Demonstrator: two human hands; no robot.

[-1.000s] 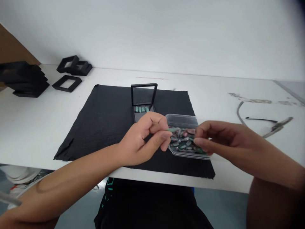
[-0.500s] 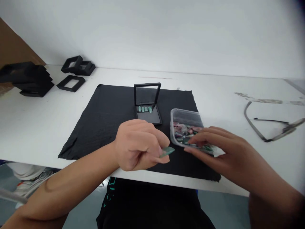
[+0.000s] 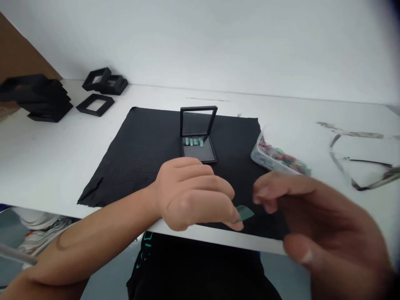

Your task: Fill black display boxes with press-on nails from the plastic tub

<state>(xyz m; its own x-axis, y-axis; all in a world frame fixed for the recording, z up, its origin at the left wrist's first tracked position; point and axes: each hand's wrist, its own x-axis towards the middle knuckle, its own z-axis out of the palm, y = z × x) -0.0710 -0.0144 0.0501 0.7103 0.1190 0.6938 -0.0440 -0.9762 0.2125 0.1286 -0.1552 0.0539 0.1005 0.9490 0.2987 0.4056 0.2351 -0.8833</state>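
Green press-on nail: outside the open black display case | four green nails already in a row there, mixed pieces left in plastic tub | pinched by your left hand, jutting from its thumb toward your right hand | right hand spread wide, nothing visible in it

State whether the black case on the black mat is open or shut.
The black case is open: its framed lid stands raised at the back, exposing a row of green pieces inside.

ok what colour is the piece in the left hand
Translucent green; the head view shows the piece best, in the left hand.
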